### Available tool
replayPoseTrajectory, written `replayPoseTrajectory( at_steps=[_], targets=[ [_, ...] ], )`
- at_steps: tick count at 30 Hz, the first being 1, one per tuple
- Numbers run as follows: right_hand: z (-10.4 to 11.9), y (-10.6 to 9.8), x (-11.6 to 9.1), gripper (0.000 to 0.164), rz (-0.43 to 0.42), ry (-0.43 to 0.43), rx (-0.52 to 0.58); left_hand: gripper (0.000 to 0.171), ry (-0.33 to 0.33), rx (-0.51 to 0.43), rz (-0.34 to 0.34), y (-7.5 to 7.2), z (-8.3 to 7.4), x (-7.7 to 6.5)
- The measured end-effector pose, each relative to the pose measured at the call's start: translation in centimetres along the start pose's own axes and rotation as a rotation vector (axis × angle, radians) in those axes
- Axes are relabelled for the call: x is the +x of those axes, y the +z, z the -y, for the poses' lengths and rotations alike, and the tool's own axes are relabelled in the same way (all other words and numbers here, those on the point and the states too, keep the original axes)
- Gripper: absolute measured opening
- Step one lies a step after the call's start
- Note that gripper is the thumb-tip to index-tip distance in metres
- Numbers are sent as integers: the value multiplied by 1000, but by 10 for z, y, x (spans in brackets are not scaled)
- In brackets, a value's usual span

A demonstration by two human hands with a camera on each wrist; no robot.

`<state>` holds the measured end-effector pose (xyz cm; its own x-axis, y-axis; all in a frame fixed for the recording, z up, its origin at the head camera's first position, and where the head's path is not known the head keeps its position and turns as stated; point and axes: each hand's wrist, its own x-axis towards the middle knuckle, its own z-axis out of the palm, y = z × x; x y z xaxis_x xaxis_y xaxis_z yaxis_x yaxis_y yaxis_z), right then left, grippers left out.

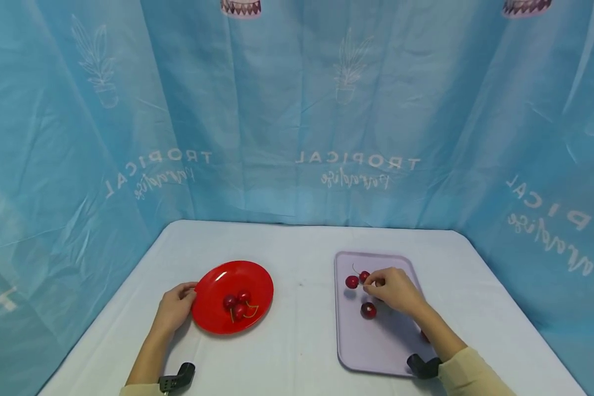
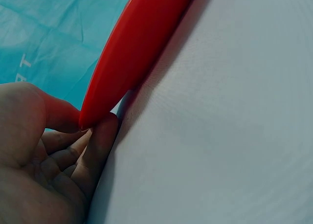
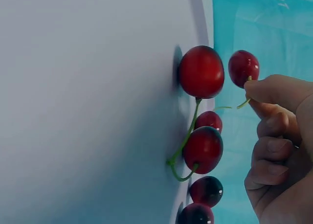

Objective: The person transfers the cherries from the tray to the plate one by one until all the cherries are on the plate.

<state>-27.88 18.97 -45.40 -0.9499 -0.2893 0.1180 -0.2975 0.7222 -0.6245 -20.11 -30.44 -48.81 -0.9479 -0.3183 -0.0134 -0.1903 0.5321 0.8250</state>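
Note:
My left hand [image 1: 173, 309] pinches the left rim of a round red plate [image 1: 216, 286], thumb above and fingers beneath; the left wrist view shows the plate [image 2: 132, 48] edge-on. Three dark red cherries [image 1: 230, 301] with green stems lie together in the plate. Over the lilac tray [image 1: 358, 344], my right hand [image 1: 398, 289] pinches a cherry [image 3: 243, 67] by its stem between thumb and forefinger. That cherry [image 1: 352, 282] hangs above the tray, its shadow below it. In the right wrist view, two larger-looking cherries [image 3: 201, 71] with joined stems lie on the tray, others behind them.
Plate and tray sit apart on a white-covered table [image 1: 302, 308], plate left, tray right. One cherry [image 1: 425, 336] on the tray is partly hidden by the right forearm. Blue printed curtains [image 1: 287, 110] surround the table at the back and sides.

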Motion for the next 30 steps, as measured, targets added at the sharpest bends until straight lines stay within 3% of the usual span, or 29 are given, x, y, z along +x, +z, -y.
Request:
replayPoseTrajectory(
  at_steps=[14,23,30],
  targets=[
    [23,15,10,5,-15,-30,55,40,15,20,-3,-2,8,-1],
    [32,25,18,5,-12,-12,61,40,13,6,10,1,4,1],
    [38,33,26,5,-8,-58,85,38,24,7,-8,3,1,0]
  ],
)
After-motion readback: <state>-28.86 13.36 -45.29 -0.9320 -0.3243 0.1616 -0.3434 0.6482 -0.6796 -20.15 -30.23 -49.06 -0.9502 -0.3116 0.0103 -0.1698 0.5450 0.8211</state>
